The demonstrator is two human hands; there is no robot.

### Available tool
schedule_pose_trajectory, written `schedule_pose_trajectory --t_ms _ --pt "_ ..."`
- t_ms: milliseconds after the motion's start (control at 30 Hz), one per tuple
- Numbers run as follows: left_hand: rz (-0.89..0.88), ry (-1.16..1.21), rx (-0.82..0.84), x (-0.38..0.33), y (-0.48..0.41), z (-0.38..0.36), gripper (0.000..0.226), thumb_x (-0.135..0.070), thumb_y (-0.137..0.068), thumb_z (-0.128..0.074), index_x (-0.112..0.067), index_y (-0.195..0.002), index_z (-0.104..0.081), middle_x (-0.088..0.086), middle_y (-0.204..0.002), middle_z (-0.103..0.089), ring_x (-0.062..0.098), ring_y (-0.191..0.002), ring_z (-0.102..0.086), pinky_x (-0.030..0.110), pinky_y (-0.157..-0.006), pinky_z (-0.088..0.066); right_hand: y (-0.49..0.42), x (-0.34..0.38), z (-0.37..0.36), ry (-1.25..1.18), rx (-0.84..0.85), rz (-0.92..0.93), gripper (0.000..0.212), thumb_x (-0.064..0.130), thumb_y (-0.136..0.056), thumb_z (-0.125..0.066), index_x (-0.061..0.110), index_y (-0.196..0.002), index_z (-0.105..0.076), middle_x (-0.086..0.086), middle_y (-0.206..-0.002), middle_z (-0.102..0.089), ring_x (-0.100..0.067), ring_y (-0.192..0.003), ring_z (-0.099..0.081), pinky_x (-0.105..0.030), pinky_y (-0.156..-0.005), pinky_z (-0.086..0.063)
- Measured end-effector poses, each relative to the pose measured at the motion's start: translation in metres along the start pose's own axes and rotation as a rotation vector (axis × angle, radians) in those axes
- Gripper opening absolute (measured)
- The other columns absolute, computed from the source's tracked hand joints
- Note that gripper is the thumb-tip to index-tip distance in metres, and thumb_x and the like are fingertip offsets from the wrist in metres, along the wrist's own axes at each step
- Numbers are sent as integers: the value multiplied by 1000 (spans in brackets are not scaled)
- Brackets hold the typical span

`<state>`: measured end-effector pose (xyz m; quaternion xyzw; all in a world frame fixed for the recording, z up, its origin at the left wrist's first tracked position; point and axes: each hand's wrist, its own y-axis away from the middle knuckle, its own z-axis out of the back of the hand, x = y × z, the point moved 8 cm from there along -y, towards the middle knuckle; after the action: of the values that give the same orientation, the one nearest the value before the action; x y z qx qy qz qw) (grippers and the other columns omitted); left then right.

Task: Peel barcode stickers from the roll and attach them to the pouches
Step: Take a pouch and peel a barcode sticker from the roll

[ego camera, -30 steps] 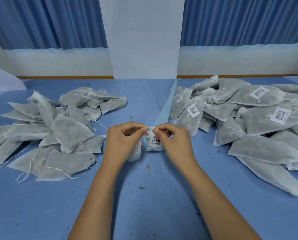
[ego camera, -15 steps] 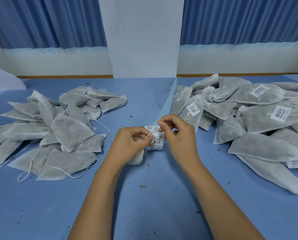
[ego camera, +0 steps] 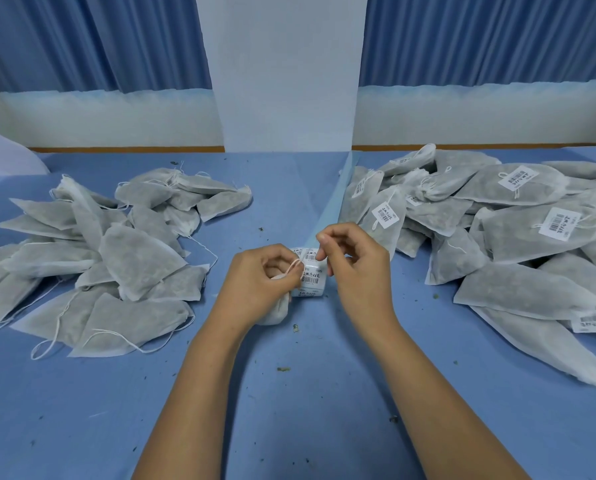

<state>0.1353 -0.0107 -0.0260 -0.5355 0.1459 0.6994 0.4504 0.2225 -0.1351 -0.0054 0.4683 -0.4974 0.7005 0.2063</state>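
Pinching the top edge of a barcode sticker (ego camera: 311, 253) between thumb and forefinger, my right hand (ego camera: 355, 271) sits just above the sticker roll (ego camera: 312, 280), its other fingers loosely curled. The roll rests on the blue table (ego camera: 289, 427) between my two hands, with a printed label facing me. My left hand (ego camera: 262, 282) is curled round a pouch (ego camera: 274, 313) (only its lower end shows below my palm). Its thumb and forefinger nip the pouch's white string (ego camera: 294, 266) right beside the roll. A pale strip of backing paper (ego camera: 336, 202) runs from the roll away toward the wall. To my left lies a heap of plain pouches (ego camera: 127, 258). To my right, well apart from it, lies a heap of labelled pouches (ego camera: 518, 230). Dark crumbs (ego camera: 282, 369) dot the table.
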Motion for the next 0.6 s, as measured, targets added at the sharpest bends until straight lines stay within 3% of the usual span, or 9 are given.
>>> schedule_pose_trajectory --t_ms 100,200,367,500,600 --pt "-17 80 -24 -4 0 2 17 -4 -84 -69 -17 -73 -70 -6 -60 -68 3 -51 -60 14 -57 -46 -1 -12 0 57 -3 -71 17 11 -88 -62 24 -77 -60 8 -65 -62 -3 -59 -56 -27 -57 -46" --pt "-29 142 -126 -4 1 10 19 -6 -84 -69 -21 -73 -71 -8 -59 -68 1 -48 -57 12 -55 -43 -2 -25 -1 169 33 -149 15 13 -87 -62 21 -74 -63 8 -60 -63 1 -52 -53 -14 -53 -37" --pt "-74 180 -248 -6 3 21 12 -9 -83 -72 -19 -77 -74 -12 -61 -68 -2 -49 -58 9 -55 -42 0 -34 -11 250 143 -188 13 21 -85 -64 20 -72 -66 7 -54 -61 -7 -55 -54 -32 -61 -45" --pt "-75 167 -233 -7 3 21 10 -10 -84 -71 -16 -76 -73 -10 -61 -68 0 -49 -57 12 -54 -42 3 -28 -19 300 223 -109 11 24 -81 -69 25 -71 -66 10 -63 -61 -4 -55 -46 -29 -59 -39" --pt "-73 159 -192 -8 3 17 12 -11 -85 -70 -17 -74 -71 -8 -59 -67 2 -48 -57 13 -53 -42 2 -19 -14 348 135 -50 16 32 -80 -69 28 -70 -57 19 -68 -57 -2 -59 -46 -21 -58 -35"
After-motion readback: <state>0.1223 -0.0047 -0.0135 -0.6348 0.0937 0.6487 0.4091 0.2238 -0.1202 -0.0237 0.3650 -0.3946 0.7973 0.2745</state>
